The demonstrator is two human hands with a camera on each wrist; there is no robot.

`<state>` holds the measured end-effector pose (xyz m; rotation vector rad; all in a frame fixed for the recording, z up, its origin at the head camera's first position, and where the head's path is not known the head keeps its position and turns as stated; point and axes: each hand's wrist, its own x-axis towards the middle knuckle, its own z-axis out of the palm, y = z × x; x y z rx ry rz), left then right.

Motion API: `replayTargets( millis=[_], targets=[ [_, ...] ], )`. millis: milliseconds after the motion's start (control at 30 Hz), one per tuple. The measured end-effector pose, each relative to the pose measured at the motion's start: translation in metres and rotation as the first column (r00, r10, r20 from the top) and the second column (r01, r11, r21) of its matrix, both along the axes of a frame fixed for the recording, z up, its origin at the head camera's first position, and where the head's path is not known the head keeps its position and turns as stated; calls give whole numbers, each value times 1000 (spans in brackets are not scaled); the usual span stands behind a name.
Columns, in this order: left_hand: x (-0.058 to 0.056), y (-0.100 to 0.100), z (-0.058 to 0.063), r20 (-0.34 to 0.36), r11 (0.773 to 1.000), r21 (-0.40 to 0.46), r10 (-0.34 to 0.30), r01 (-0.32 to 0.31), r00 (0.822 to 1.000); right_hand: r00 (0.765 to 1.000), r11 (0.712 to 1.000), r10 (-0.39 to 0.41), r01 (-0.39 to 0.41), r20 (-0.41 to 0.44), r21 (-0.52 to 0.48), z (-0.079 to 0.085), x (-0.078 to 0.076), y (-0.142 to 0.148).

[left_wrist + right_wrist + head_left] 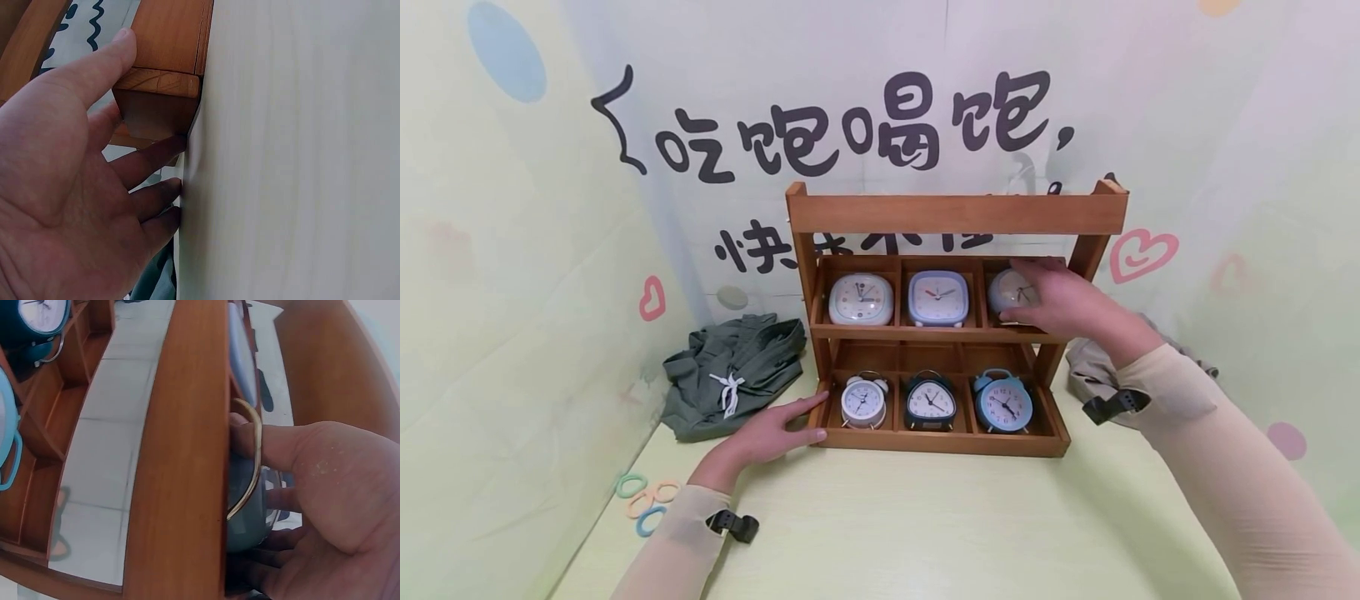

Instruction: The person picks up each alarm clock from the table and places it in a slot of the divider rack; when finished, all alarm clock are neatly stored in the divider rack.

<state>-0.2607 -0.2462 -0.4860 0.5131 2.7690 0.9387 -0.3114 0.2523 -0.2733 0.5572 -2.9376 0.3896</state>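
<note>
In the upper right compartment of a wooden shelf (958,215), my right hand (1056,298) grips a rounded grey-green alarm clock (1009,292). The right wrist view shows the thumb by the curved gold metal bar of this clock (245,534), with the fingers around its far side, partly hidden. My left hand (775,429) touches the shelf's lower left corner, its fingers spread and its thumb on the wood (165,40). Beside the held clock stand a blue-framed clock (938,297) and a pale rounded clock (861,299).
Along the lower tier stand a white twin-bell clock (863,403), a dark rounded-triangular clock (930,402) and a blue clock (1004,402). Dark green cloth (730,375) lies left of the shelf, beige cloth (1086,371) right. Several coloured rings (640,504) lie near my left forearm.
</note>
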Motion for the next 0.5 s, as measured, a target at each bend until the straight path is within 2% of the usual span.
replayTargets(
  millis=[300,500],
  targets=[
    [1,-1,2,9,1000,-1,6,-6,1000,999,999,13,-12,38,-46,0,11,1],
    [2,-3,4,19,1000,0,9,-9,1000,999,995,-33,35,16,-89,-17,34,3]
  ],
)
